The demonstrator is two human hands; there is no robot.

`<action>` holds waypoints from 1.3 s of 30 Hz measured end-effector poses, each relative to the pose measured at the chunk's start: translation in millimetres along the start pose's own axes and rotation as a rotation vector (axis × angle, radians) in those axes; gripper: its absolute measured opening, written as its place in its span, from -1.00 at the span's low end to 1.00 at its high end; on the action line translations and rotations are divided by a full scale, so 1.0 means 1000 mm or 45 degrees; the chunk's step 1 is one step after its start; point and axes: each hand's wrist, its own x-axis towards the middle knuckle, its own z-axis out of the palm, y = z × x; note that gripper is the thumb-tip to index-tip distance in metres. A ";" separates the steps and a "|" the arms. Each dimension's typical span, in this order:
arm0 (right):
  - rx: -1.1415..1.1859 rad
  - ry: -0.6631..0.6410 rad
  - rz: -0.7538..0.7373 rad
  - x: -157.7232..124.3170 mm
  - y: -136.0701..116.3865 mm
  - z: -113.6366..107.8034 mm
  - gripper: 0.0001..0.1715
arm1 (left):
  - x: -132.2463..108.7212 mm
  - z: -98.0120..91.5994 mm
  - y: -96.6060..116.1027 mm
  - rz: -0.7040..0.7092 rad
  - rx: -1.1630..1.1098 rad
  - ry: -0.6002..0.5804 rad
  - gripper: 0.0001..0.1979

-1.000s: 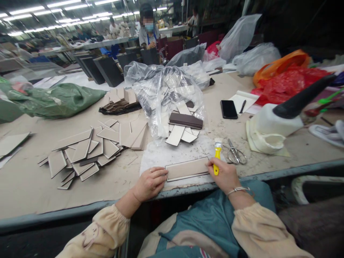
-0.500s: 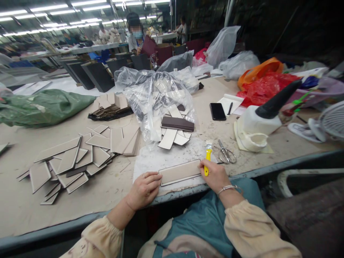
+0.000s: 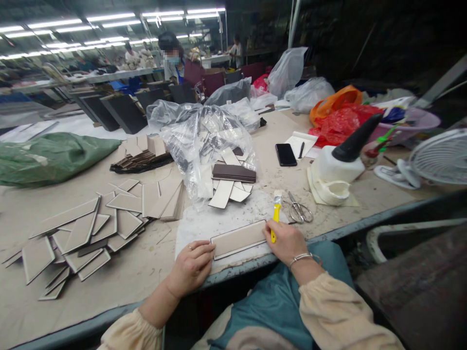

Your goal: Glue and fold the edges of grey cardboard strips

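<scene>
A long beige panel [image 3: 239, 239] with dark edges lies on white paper [image 3: 197, 221] near the table's front edge. My left hand [image 3: 193, 266] has its fingers together at the panel's left end. At the right end, my right hand [image 3: 286, 239] holds a brush with a yellow handle [image 3: 276, 214], bristles pointing away from me, and its fingertips touch the panel's corner. Scissors [image 3: 299, 210] lie just right of the brush. Beyond the panel, a stack of dark brown strips [image 3: 234, 173] rests on pale pieces [image 3: 221, 193] beside a clear plastic bag [image 3: 189, 141].
Loose beige panels [image 3: 85, 228] are heaped on the left, near a green bag [image 3: 54, 158]. To the right are a phone [image 3: 285, 154], a white container with a black nozzle [image 3: 337, 167] and a fan [image 3: 440, 155]. A person [image 3: 171, 61] is across the table.
The whole view has shifted, with most table items appearing further left. Both hands stay at the panel's ends, and the brush is still in my right hand.
</scene>
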 end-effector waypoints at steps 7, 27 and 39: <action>0.296 0.045 -0.526 -0.016 -0.016 -0.004 -0.80 | 0.002 -0.001 -0.001 0.046 0.034 -0.018 -0.78; 0.428 -0.134 -0.261 -0.036 -0.024 -0.005 -0.63 | 0.004 0.002 -0.003 0.057 0.020 -0.031 -0.79; 0.715 0.255 0.228 -0.022 0.027 -0.017 -0.96 | 0.014 0.007 0.015 -0.172 0.061 0.194 -0.83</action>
